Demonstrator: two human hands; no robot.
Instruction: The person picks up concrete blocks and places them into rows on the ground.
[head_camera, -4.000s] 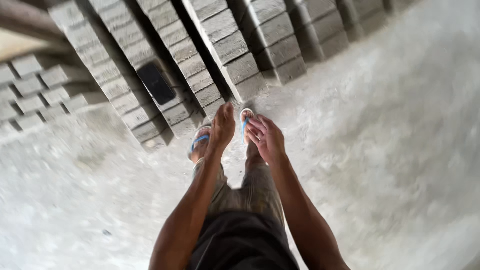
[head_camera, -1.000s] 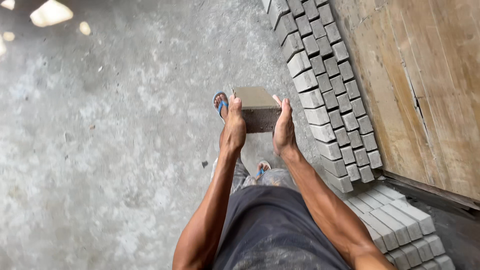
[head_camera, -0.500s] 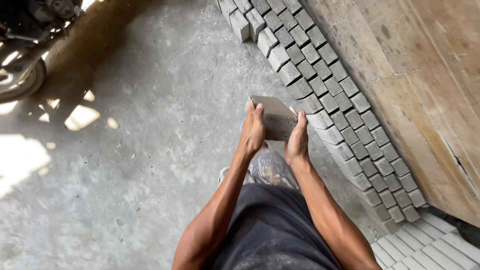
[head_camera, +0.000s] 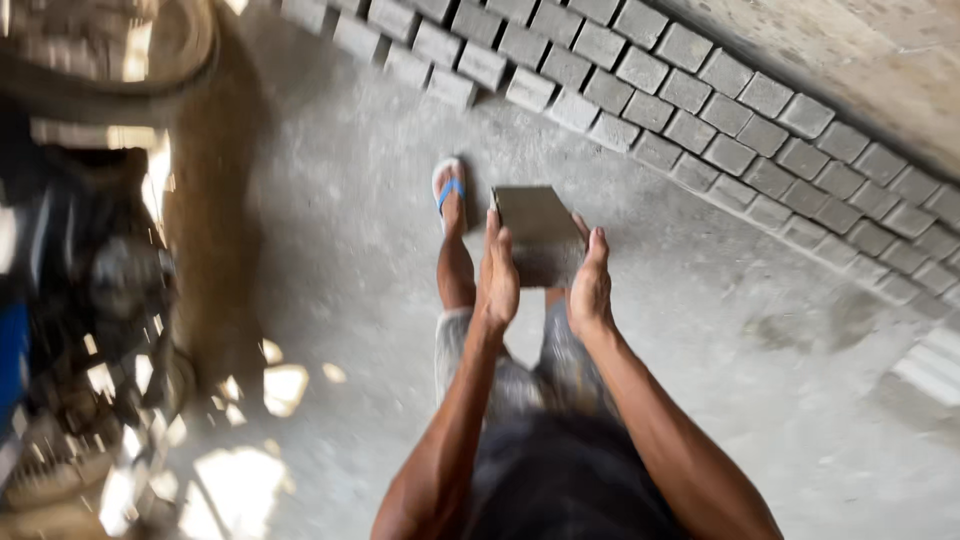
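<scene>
Clamping a grey concrete paver (head_camera: 540, 232) between left hand (head_camera: 497, 283) and right hand (head_camera: 590, 288), palms only; any slackening could drop it onto the sandalled foot (head_camera: 449, 192) just left.

Block (head_camera: 538, 228) grey, darker on near face. Rows of pavers (head_camera: 700, 110) pale grey, grid pattern. Floor (head_camera: 330, 250) mottled grey with sun patches. Sandal (head_camera: 449, 190) white, blue strap. Shorts (head_camera: 520, 375) speckled grey.

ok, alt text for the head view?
Seen from above, a person's left hand and right hand clamp a grey concrete block between them over a concrete floor. Rows of grey blocks line the upper right; one foot wears a blue-strapped sandal.
</scene>
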